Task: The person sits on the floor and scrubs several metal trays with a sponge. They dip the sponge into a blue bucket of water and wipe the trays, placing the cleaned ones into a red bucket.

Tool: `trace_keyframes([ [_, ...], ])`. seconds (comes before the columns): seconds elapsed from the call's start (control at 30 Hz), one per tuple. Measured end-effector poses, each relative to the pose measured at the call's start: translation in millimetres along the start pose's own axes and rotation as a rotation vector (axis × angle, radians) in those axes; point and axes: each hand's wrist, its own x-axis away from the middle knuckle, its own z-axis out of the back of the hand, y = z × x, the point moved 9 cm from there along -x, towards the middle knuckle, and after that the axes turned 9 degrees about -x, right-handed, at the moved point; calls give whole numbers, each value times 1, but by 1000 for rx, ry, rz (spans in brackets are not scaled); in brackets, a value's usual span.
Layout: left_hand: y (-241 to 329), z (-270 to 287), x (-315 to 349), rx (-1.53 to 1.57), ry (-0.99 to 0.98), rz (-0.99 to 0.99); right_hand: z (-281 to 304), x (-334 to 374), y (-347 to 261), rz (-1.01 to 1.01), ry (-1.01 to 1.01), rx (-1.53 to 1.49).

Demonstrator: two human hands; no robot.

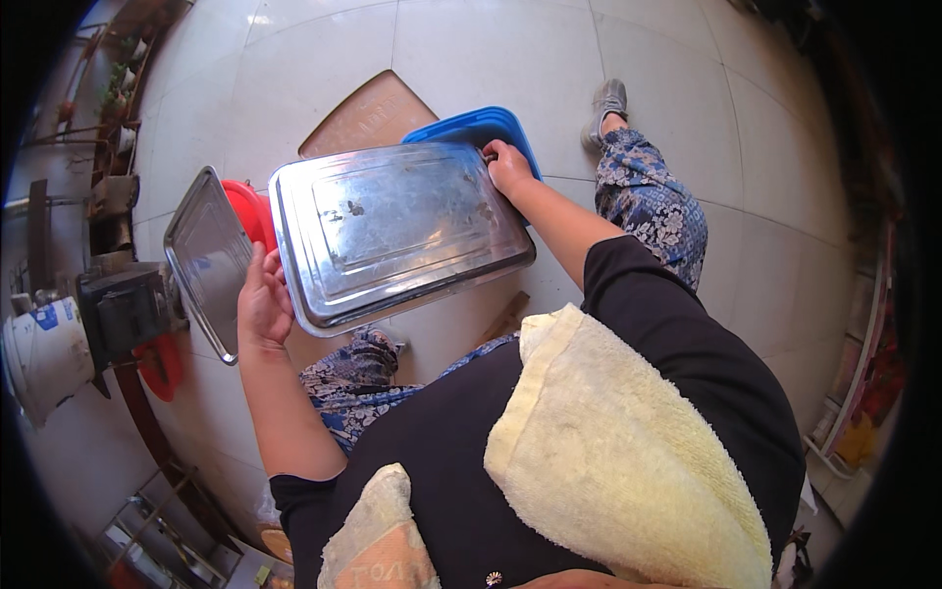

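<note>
The silver tray [412,221], spanning the gap between the left hand [265,299] and the right hand [508,169], is barring the way from above to the near parts of the blue container [481,123] and brown board [368,110]. A tilted second tray [209,255] is hemming in the floor's left side, while the tiled floor [500,54] is giving passage between the blue container and the right shoe [606,108]
</note>
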Motion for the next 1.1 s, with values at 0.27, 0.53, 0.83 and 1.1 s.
trace_keyframes([
  [0.27, 46, 14, 1, -329, 229, -318, -40, -31, 48, -160, -62, -51],
  [0.53, 46, 19, 28, -251, 108, -472, -87, -11, 66, -232, -442, 329],
  [0.83, 22, 10, 21, -172, 145, -516, -24, 24, 12, -358, 9, -728],
  [1.1, 1, -13, 10, -158, 315, -434, -25, 168, -261, 794, -17, -473],
])
